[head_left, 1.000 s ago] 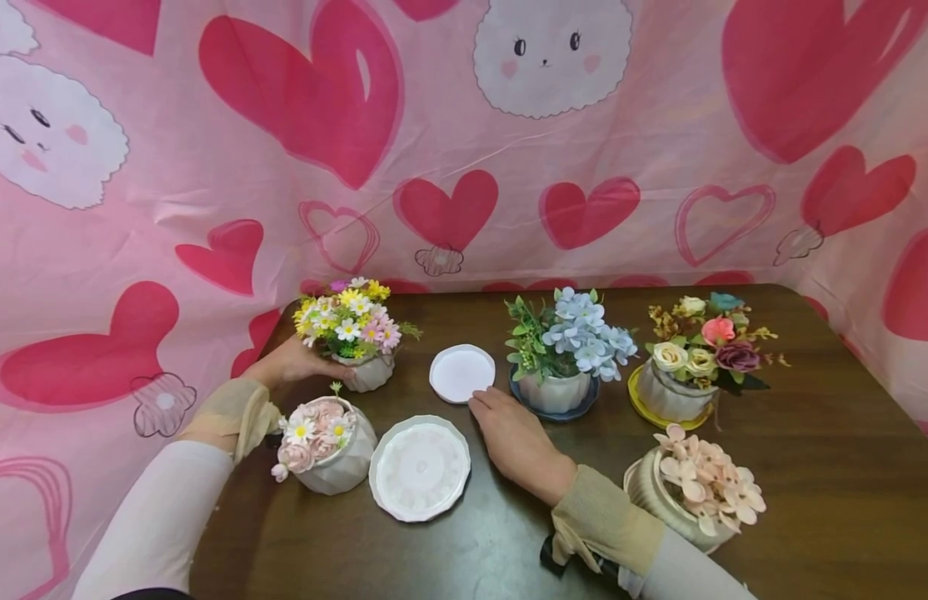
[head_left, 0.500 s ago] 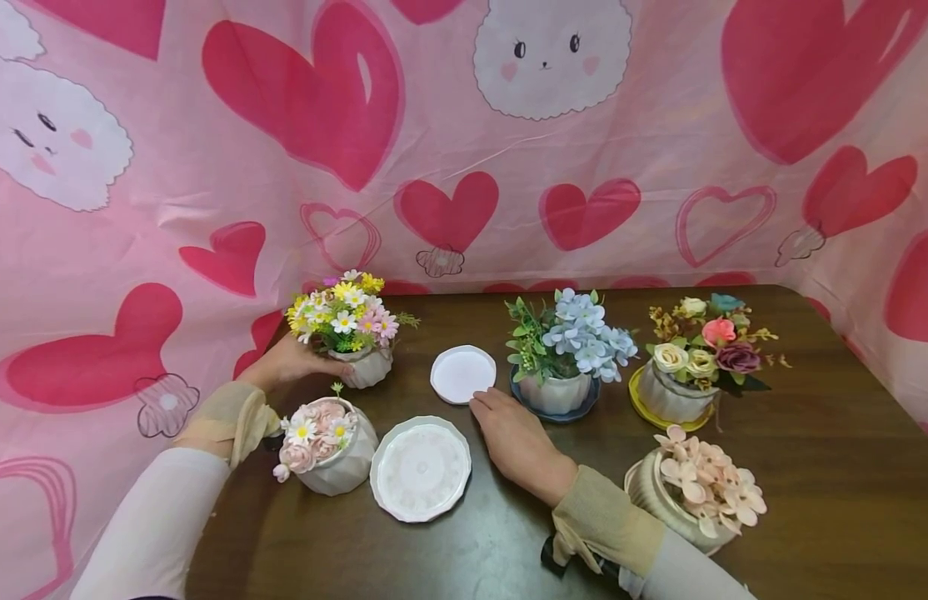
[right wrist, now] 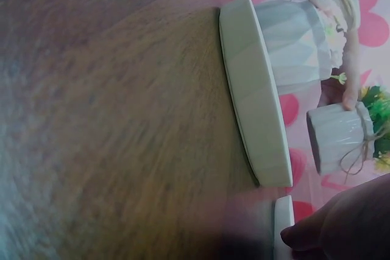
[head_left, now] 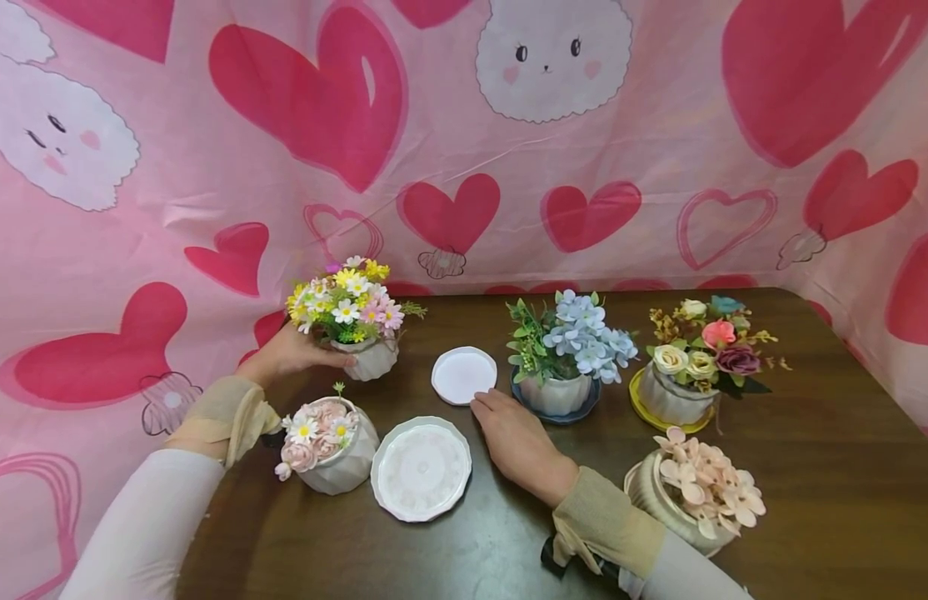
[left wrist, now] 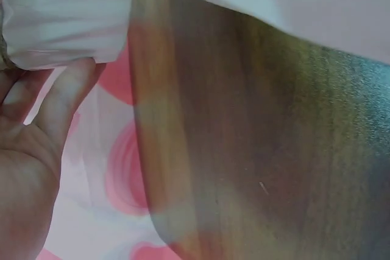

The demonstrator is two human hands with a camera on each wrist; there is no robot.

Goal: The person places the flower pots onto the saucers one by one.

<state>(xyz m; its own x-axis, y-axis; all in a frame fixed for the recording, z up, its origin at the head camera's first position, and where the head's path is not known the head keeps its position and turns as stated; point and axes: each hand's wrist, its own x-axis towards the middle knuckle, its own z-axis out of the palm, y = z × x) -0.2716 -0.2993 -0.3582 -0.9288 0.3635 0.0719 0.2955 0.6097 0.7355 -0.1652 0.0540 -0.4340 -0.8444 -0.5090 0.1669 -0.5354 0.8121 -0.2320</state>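
My left hand (head_left: 293, 354) grips a ribbed white flowerpot (head_left: 374, 362) filled with yellow, white and pink daisies (head_left: 351, 308). In the right wrist view this pot (right wrist: 338, 141), with twine tied round it, hangs above table level. The left wrist view shows the thumb and fingers around the white pot (left wrist: 70, 16); its flowers are out of that view. My right hand (head_left: 520, 442) rests on the table, fingers extended, fingertips at the near rim of a small white saucer (head_left: 464, 375). A fingertip meets that saucer's edge (right wrist: 283, 214) in the right wrist view.
A larger white saucer (head_left: 421, 469) lies beside a white pot of pale pink flowers (head_left: 336, 454). Rightward stand a blue-flowered pot (head_left: 556, 395) on a blue saucer, a rose pot (head_left: 670, 396) on a yellow saucer, and a peach-flowered pot (head_left: 655, 500). A heart-patterned cloth (head_left: 509, 150) hangs behind the table.
My left hand has raised the daisy pot off the table, shifting it slightly left, then up and right. The right hand stays at the small saucer.
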